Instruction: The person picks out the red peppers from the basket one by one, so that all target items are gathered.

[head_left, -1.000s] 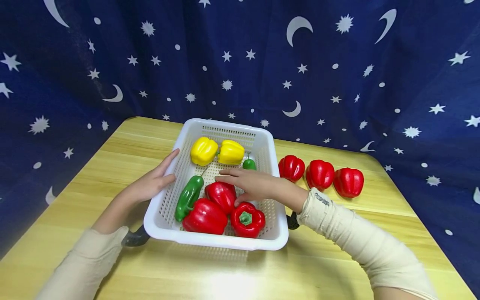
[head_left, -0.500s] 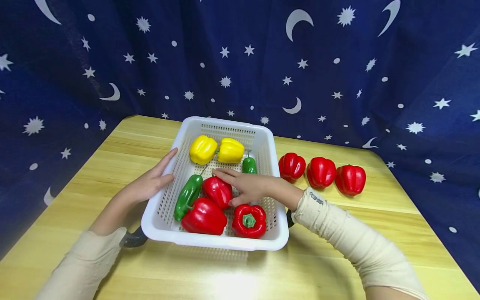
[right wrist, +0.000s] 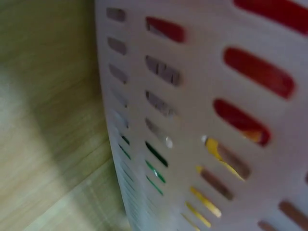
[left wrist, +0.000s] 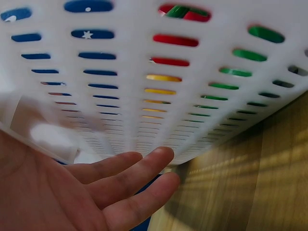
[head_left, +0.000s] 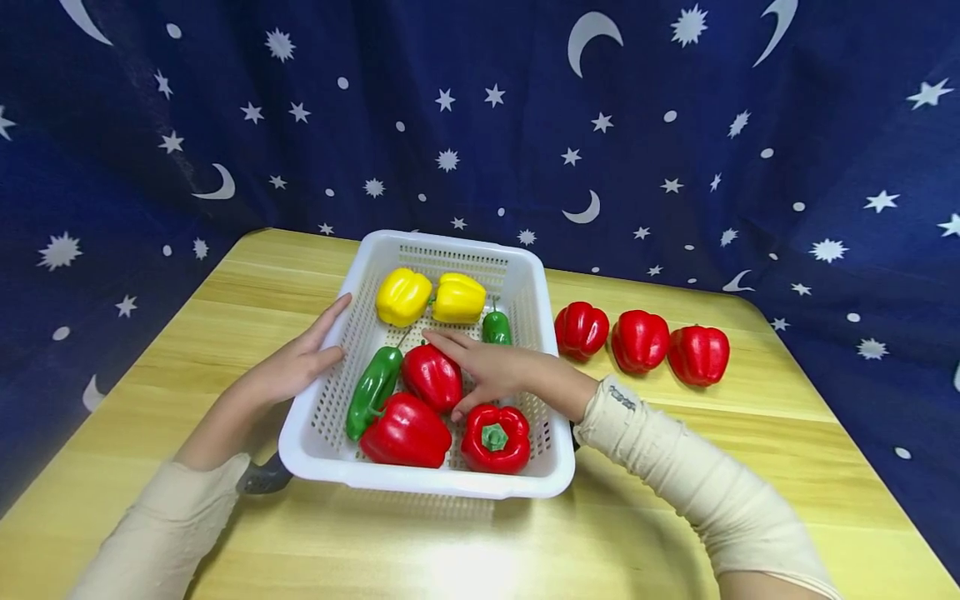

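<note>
A white slotted plastic basket [head_left: 416,477] stands on the table with bell peppers and green chili peppers inside. My left hand [head_left: 296,362] rests against its left rim with fingers extended; in the left wrist view these fingers [left wrist: 139,192] lie loosely outside the slotted wall. My right hand [head_left: 491,371] reaches over the right rim and holds a red bell pepper [head_left: 432,379], fingers along its far side and thumb at its right. A larger red bell pepper [head_left: 407,433], one with its green stem up [head_left: 495,442] and a long green chili pepper [head_left: 373,392] lie around it.
Two yellow bell peppers [head_left: 459,298] lie at the basket's far end, near a small green chili pepper [head_left: 496,327]. Three red bell peppers [head_left: 640,342] stand in a row to the basket's right on the wooden table [head_left: 637,500]. A starry blue curtain [head_left: 480,117] hangs behind.
The red bell pepper at my right hand has shifted slightly left and away within the basket, and the hand has followed. The left hand keeps its place on the rim.
</note>
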The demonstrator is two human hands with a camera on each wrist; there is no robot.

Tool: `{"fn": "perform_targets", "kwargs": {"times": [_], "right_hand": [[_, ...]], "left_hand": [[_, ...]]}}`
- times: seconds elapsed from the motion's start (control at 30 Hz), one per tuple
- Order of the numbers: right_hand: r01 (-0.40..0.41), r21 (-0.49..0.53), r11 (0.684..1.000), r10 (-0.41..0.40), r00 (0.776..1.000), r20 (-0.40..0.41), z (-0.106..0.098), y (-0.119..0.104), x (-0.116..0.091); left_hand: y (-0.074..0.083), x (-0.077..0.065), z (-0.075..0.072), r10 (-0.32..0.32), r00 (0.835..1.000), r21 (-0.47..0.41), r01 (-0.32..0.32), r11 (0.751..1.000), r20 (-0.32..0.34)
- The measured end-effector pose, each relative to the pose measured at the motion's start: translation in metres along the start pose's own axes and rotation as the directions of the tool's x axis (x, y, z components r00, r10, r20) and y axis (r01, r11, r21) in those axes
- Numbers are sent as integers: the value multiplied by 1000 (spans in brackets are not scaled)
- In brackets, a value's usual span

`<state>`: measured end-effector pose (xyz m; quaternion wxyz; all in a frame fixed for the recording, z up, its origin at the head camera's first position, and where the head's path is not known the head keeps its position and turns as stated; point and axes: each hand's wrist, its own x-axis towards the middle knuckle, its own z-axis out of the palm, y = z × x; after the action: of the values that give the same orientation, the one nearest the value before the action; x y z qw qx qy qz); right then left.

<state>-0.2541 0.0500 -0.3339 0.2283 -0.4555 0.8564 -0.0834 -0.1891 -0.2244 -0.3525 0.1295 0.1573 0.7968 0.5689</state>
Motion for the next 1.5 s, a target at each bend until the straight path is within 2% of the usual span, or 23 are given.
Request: {"fn": "perform_targets", "kwargs": {"times": [0.2,0.53,0.7,0.97,1.23,1.5], "right_hand": [[39,-60,997,-42,998,-46,2,-3,0],[57,-29,998,-59,994,-90,2,-3,-4],[56,1,998,-55,992,-111,1,-2,-7],[13,50,999,-5,987,-158,-3,-2,-18],[29,103,994,0,964,-268,-7,2,-31],[91,205,975,-9,929,-370,-7,8,-43]], "left_hand": [[0,-1,0,-1,1000,0,1,1000,-1],[4,-1,2,-1,1000,8,1,1000,-6],[3,-1,2,0,1000,10,0,1000,-2],[4,-3,1,-3,1000,16,3,1000,-5],[6,-4,2,-23,1000,25,23,999,-11],[6,-4,2,-24,1000,25,24,999,-5]]}}
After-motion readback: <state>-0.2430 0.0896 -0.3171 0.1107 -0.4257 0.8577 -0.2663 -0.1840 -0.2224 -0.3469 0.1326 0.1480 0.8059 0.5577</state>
